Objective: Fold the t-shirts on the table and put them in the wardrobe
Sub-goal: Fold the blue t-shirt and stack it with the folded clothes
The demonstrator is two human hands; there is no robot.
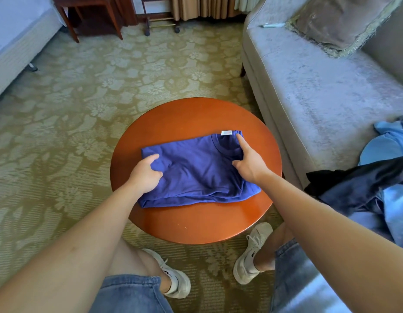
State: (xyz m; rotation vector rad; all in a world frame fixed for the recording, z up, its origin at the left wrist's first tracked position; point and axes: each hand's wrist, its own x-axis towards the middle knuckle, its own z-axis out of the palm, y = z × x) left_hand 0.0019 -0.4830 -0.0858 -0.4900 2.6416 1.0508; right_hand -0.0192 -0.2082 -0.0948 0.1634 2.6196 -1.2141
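two bare hands rest on a folded blue t-shirt (pixel 196 175), seen from above by a camera on the person's head. the t-shirt lies flat as a rectangle on a round reddish-brown wooden table (pixel 196 227), near the middle of the top, with its neckline and a small white label (pixel 226 133) at the far right corner.

the left hand (pixel 146 175) sits on the near left part of the t-shirt. its fingers are curled and pinch a small bunch of cloth against the thumb, and the fabric wrinkles around them.

the right hand (pixel 249 162) sits on the right part of the t-shirt. its forefinger is straight, with the tip on the cloth just beside the neckline, and the thumb is spread out to the side. the other fingers are hidden under the hand, so it is not possible to tell whether they grip the cloth.

to the right stands a pale grey sofa (pixel 320 91) with a fringed cushion (pixel 340 21) and a loose heap of dark and light blue clothes (pixel 377 188) on its near end. a green floral carpet (pixel 83 98) covers the floor. below the table, two white sneakers (pixel 252 251) and denim shorts (pixel 132 294) are visible.
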